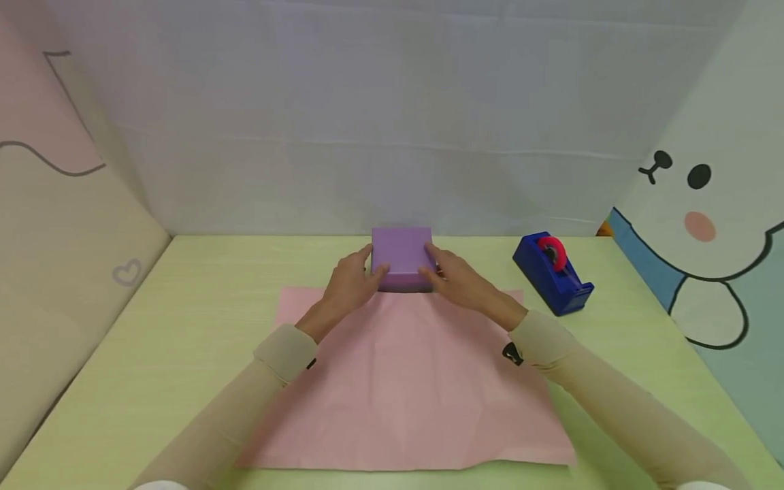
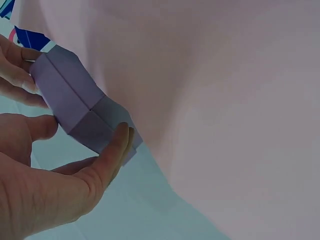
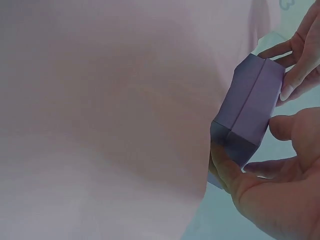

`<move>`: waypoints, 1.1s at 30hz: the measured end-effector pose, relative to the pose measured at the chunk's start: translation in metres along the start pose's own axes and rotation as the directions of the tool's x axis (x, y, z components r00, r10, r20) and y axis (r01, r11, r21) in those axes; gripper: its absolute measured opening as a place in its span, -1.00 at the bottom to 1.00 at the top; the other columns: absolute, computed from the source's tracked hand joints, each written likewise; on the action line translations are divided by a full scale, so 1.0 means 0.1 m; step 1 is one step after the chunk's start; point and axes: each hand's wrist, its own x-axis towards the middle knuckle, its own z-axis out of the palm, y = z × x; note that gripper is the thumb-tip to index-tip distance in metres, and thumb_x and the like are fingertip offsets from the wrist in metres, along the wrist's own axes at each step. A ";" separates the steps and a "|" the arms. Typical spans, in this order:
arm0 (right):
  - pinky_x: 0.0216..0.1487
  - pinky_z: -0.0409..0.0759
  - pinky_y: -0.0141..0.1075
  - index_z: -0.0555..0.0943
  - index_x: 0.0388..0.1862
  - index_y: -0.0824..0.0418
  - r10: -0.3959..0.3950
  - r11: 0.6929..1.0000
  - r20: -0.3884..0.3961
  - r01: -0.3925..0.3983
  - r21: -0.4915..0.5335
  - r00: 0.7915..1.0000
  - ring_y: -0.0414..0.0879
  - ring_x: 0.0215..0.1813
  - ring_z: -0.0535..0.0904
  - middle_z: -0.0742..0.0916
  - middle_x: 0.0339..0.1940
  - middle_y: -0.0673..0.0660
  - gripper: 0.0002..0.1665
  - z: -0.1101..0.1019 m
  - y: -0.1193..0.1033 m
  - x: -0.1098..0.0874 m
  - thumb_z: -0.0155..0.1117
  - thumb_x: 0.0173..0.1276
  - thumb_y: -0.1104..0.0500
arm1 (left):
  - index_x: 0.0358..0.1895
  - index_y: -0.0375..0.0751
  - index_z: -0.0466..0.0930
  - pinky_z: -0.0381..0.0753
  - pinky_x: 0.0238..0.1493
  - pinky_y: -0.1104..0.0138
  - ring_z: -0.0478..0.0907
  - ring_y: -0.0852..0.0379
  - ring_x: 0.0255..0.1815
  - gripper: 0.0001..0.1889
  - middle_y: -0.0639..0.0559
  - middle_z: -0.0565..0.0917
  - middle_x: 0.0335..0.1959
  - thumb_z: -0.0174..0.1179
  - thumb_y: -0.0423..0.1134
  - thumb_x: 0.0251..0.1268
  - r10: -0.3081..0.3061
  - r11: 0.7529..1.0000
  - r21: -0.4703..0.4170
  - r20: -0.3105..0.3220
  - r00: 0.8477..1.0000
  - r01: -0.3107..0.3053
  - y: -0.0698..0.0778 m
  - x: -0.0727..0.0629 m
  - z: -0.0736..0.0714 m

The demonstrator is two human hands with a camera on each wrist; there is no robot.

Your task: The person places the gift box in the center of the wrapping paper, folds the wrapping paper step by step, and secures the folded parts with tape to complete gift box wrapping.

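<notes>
Between two hands [image 1: 354, 278] [image 1: 458, 276] — one purple box [image 1: 402, 252] by one sheet [image 1: 404, 388]

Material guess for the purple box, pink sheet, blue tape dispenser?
Purple box: probably card, smooth with a soft sheen; crisp edges and a thin seam line in the wrist views.
Pink sheet: likely paper, matte; faint creases and a wavy near edge, though thin fabric isn't excluded.
Blue tape dispenser: likely hard plastic; uniform colour, moulded-looking shape.
</notes>
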 end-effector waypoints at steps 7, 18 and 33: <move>0.49 0.25 0.18 0.08 0.55 0.61 -0.027 1.000 -0.005 0.027 0.007 1.000 0.41 0.52 0.25 0.28 0.51 0.61 -0.28 0.01 0.01 0.00 0.00 0.68 0.16 | 0.56 -0.45 0.17 0.44 0.39 0.02 0.40 -0.22 0.45 -0.30 -0.41 0.41 0.44 0.13 -0.08 0.58 0.029 1.000 0.006 0.013 1.000 -0.029 0.07 0.00 0.02; 0.52 0.19 0.16 0.02 0.57 0.61 -0.023 0.997 0.028 0.020 0.074 0.999 0.37 0.57 0.17 0.21 0.54 0.59 -0.30 0.02 0.02 0.02 -0.06 0.69 0.21 | 0.59 -0.44 0.07 0.45 0.37 -0.02 0.36 -0.26 0.46 -0.32 -0.44 0.34 0.47 0.02 -0.11 0.63 0.051 0.999 0.014 0.059 0.997 -0.052 0.07 0.01 0.08; 0.46 0.31 0.13 -0.03 0.60 0.56 0.003 0.962 0.066 -0.021 0.273 0.998 0.37 0.54 0.23 0.14 0.59 0.53 -0.30 -0.03 0.01 0.03 -0.06 0.68 0.28 | 0.53 -0.51 0.17 0.55 0.24 -0.05 0.55 -0.28 0.27 -0.39 -0.50 0.46 0.35 0.04 -0.20 0.61 0.072 0.997 0.039 0.044 0.996 -0.074 0.16 0.02 0.05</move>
